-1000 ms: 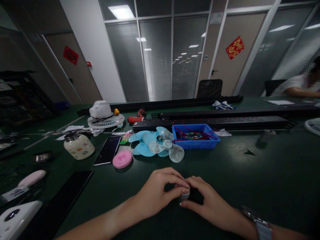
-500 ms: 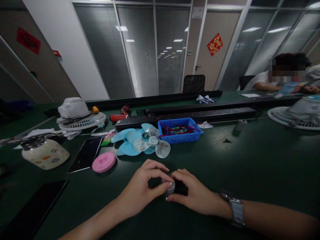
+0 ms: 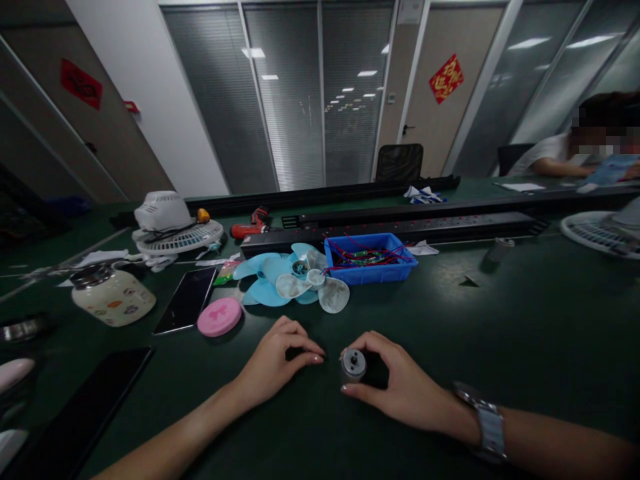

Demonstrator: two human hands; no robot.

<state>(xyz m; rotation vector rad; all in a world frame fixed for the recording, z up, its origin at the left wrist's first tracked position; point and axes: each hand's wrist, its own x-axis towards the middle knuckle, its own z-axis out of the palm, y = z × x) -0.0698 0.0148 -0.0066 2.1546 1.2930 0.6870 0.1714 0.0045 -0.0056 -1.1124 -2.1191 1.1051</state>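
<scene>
My right hand [image 3: 395,383] is wrapped round a small cylindrical motor [image 3: 353,365] lying on the green table, its round metal end facing me. My left hand [image 3: 277,357] rests just left of it, fingers curled and pinched together over something dark that I cannot make out. A small gap separates the two hands. A watch sits on my right wrist.
Blue and clear fan blades [image 3: 295,283], a blue bin of wired parts [image 3: 370,257], a pink round lid [image 3: 219,316], a phone [image 3: 186,300], a cream jar [image 3: 113,293], a white fan head [image 3: 173,223] and black power strips [image 3: 400,230] lie beyond. Another person sits far right.
My hands have come apart: the left hand drew away to the left off the motor, whose metal end now shows in my right hand. The view shifted slightly.
</scene>
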